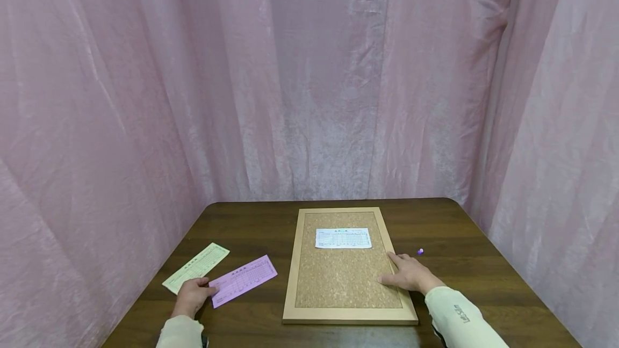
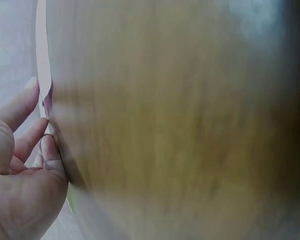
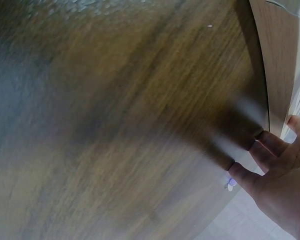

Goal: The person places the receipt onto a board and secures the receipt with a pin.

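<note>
My left hand (image 1: pixel 192 296) pinches the near-left corner of a purple printed form (image 1: pixel 245 279) at the table's left side. In the left wrist view the sheet's thin edge (image 2: pixel 43 60) shows between thumb and fingers. Just behind that hand lies a yellow-green printed form (image 1: pixel 199 266). A wood-framed corkboard (image 1: pixel 345 281) lies flat in the middle, with a white printed form (image 1: pixel 344 238) on its upper half. My right hand (image 1: pixel 410 274) rests on the board's right frame, fingers spread. Its fingertips reach down beside the frame in the right wrist view.
Small purple and white push pins (image 1: pixel 420 251) lie on the table right of the board, a little beyond my right hand. The dark wood table (image 1: pixel 464 262) has rounded far corners. Pink curtains (image 1: pixel 329 95) hang behind it and along both sides.
</note>
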The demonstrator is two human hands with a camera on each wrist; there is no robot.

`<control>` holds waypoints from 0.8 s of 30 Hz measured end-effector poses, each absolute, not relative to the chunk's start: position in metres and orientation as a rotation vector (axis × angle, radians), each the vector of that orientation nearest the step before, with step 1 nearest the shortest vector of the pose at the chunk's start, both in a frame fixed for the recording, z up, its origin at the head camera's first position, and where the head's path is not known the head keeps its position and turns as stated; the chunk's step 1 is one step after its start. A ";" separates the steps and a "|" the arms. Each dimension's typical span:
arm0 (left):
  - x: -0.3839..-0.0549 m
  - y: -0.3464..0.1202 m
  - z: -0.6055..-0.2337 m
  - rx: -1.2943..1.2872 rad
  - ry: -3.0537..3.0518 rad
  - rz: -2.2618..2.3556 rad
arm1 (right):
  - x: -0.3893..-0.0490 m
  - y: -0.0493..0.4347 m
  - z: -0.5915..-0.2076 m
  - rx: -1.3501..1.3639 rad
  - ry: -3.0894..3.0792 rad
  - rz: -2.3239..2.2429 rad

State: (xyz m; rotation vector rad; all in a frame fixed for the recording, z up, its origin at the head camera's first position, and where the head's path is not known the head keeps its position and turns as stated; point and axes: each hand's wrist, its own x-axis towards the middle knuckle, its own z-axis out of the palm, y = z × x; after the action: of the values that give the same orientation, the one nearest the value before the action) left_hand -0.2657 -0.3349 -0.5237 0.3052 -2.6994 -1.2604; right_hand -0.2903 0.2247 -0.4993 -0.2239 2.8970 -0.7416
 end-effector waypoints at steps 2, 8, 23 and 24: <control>-0.265 -0.334 -0.523 0.296 -2.715 -1.207 | -0.290 0.225 -0.500 -0.221 2.895 -0.744; -0.263 -0.331 -0.520 0.300 -2.715 -1.144 | -0.290 0.225 -0.500 -0.234 2.905 -0.735; -0.261 -0.325 -0.513 0.333 -2.713 -1.153 | -0.289 0.224 -0.500 -0.229 2.906 -0.733; -0.261 -0.325 -0.513 0.332 -2.718 -1.139 | -0.289 0.224 -0.500 -0.230 2.908 -0.730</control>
State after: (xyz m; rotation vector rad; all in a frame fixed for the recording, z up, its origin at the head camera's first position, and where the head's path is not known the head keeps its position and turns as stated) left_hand -0.2605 -0.3247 -0.5132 0.3324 -2.7182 -1.1393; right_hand -0.2895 0.2242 -0.4999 -0.2296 2.9082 -0.7305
